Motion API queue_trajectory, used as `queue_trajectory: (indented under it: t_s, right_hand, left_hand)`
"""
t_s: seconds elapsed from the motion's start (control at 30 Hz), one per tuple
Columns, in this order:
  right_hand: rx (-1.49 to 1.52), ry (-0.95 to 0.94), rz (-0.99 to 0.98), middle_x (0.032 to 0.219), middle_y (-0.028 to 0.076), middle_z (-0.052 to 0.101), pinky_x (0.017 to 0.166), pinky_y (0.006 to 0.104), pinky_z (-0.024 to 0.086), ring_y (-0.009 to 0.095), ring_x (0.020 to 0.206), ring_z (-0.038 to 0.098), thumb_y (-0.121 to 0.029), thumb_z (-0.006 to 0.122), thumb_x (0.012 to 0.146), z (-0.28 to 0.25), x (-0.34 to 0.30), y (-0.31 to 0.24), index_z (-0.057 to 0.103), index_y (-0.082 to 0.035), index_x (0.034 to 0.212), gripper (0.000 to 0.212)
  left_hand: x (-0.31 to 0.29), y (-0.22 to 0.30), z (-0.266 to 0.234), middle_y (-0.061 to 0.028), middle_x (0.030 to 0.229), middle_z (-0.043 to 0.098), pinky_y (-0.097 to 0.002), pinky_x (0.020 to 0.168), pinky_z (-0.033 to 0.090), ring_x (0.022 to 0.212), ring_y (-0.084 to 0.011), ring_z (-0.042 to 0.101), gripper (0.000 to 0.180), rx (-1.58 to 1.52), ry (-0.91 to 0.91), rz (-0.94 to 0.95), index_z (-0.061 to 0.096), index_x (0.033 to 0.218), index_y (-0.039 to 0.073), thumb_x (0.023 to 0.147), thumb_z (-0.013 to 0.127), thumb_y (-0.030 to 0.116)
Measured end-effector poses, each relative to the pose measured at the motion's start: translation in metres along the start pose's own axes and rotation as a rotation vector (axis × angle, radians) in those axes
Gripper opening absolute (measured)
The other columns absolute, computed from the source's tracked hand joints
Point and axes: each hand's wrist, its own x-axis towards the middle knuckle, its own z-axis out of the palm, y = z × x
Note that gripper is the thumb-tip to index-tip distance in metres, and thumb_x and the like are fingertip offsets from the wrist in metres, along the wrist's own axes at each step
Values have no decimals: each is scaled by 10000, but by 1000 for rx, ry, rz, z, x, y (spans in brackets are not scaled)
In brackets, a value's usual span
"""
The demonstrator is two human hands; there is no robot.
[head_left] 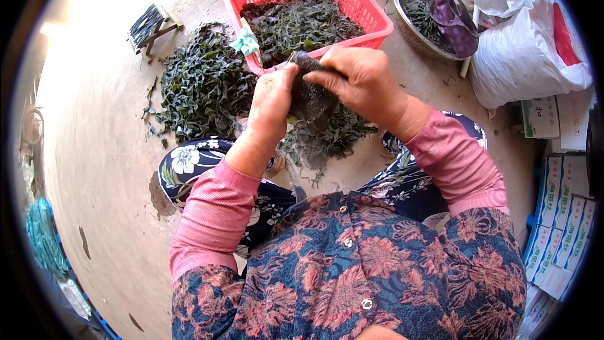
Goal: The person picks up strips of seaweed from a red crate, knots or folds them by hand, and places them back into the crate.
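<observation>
Between my two hands is a dark, wet-looking piece of seaweed (313, 102), its lower part hanging down. My left hand (274, 102) pinches its upper left edge. With thumb and fingers closed, my right hand (368, 82) grips the bunched top edge. Just beyond stands a red plastic basket (379, 25) with seaweed (302, 22) heaped inside. A larger heap of dark green seaweed (204, 88) lies on the floor to the left of the basket. More loose seaweed (327, 138) is on the floor below my hands, between my feet.
A small folding stool (154, 30) stands at the far left. To the right of the basket are a metal basin (418, 31) holding greens and purple cloth, and a full white sack (522, 53). Cartons (560, 220) are stacked at the right. Teal netting (47, 239) lies at the left edge.
</observation>
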Motion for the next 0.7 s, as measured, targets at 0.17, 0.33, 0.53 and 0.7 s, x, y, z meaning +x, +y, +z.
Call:
queue_trajectory:
  t_s: [0.17,0.33,0.53,0.7]
  right_hand:
    - [-129,-65,-177,595,85,498,528,363,432,265,593,551,-135,597,715,8,-9,1,490,-70,698,126]
    - [-151,-182,-183,620,89,525,535,348,440,263,610,562,-150,614,704,4,-8,-1,512,-62,739,139]
    - [417,-78,266,803,67,599,568,227,460,92,689,565,-177,697,726,-13,-2,1,550,-15,1021,367]
    - [736,-327,544,909,39,584,690,223,448,90,815,535,-204,706,711,-9,-3,15,527,42,1060,463]
  left_hand:
    - [-2,16,9,-52,853,608,-275,743,454,784,-146,575,337,-253,111,-135,550,986,20,907,400,311]
    - [-4,23,-3,-68,903,616,-274,745,474,782,-150,594,257,-192,-123,-114,555,1016,-1,863,508,201]
    - [-10,28,-15,-45,879,617,-231,700,475,741,-103,579,207,-131,-275,-85,575,995,-24,809,547,62]
    - [-8,28,-11,-36,903,608,-222,734,459,787,-88,561,217,-25,-326,-50,574,1015,-14,815,548,67]
